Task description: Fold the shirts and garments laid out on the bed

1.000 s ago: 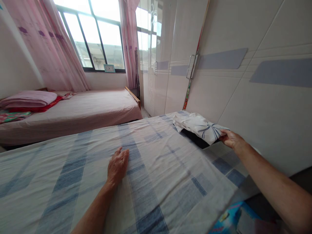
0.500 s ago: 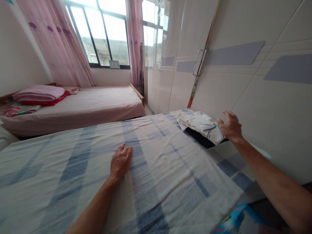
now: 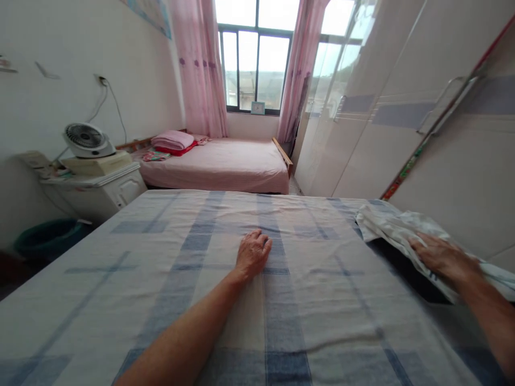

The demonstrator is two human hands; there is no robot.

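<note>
Bedroom, checked sheet (image 3: 209, 252) fills lower frame. Right hand (image 3: 440, 257) flat on cloth (image 3: 386, 225) at right edge, fingers spread, not gripping; cloth runs up-left from fingers. Left hand (image 3: 252, 254) mid-frame, palm down, relaxed, farther off.

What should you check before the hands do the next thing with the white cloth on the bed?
1. Right hand on the white folded cloth: ok, palm lies flat on top of it.
2. Cloth gripped by the fingers: cannot tell, they look spread rather than curled.
3. Left hand steady: ok, flat on the blue checked sheet.
4. Cloth fully on the bed: cannot tell, it lies at the right edge over something dark.
5. Sheet smooth between the hands: ok, only faint creases.
6. Room on the wardrobe side: not ok, the cloth lies close to it.
</note>
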